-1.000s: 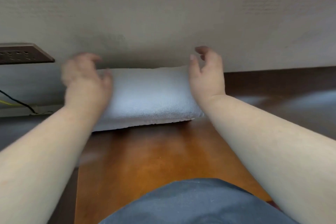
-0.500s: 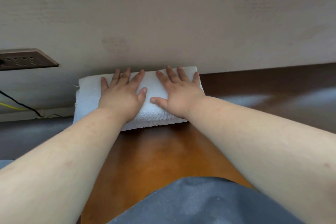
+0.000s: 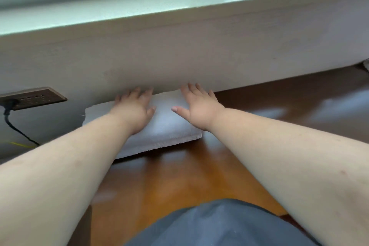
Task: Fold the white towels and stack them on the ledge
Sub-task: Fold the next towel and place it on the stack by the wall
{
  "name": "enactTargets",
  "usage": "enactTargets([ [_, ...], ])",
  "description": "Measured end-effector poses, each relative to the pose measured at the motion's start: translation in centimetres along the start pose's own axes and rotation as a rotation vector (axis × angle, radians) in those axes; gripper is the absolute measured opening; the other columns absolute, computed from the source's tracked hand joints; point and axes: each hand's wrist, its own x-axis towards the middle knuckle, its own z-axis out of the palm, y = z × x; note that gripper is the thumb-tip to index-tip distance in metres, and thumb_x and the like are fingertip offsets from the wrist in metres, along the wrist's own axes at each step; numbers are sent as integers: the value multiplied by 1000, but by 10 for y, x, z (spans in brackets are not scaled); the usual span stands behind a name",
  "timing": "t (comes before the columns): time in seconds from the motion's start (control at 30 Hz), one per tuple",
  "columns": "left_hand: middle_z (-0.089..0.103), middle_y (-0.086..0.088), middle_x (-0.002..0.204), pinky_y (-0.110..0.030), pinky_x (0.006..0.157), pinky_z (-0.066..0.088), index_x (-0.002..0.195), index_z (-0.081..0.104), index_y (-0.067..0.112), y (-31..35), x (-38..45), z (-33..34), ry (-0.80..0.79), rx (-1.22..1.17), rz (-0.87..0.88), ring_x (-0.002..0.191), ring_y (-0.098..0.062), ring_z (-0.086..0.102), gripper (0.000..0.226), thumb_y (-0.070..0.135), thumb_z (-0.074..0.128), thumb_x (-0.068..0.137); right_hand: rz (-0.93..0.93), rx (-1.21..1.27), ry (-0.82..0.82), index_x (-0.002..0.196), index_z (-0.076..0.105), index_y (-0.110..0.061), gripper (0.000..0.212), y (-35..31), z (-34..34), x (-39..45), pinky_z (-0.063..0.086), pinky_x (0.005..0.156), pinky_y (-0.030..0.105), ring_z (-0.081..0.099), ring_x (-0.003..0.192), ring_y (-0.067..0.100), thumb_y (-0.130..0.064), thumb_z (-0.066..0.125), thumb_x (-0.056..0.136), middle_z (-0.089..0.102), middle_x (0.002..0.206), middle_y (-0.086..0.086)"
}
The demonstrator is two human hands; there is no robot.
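Pressing flat, the left hand (image 3: 134,112) and right hand (image 3: 196,109) rest with straight fingers on the folded towel (image 3: 165,126); keep pressure even so the folds stay aligned against the wall (image 3: 179,56).

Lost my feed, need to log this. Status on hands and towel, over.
Left hand and right hand flat on the folded towel, fingers straight. Towel on the wooden ledge, against the wall. Nothing in the way.
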Motion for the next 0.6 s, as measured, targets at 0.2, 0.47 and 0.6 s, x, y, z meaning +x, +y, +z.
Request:
enactTargets([
  [0.2, 32, -5, 155, -43, 113, 29, 152, 22, 29, 93, -28, -76, 105, -109, 230, 140, -28, 31, 62, 55, 34, 97, 152, 176, 83, 155, 31, -22, 76, 55, -74, -58, 22, 120, 44, 24, 148, 25, -67, 40, 94, 33, 159, 2],
  [0.47, 29, 10, 156, -37, 116, 24, 148, 25, 41, 255, -88, -169, 158, -160, 499, 142, -17, 30, 73, 77, 32, 85, 336, 195, 247, 153, 32, -28, 80, 164, -198, -249, 28, 115, 28, 38, 141, 12, -69, 52, 87, 38, 157, -5],
  [0.6, 32, 10, 154, -41, 114, 28, 145, 31, 42, 373, -131, -194, 250, -184, 648, 139, -20, 36, 69, 76, 28, 85, 400, 153, 323, 150, 37, -31, 75, 222, -240, -353, 33, 111, 28, 45, 136, 14, -70, 51, 87, 48, 149, -5],
])
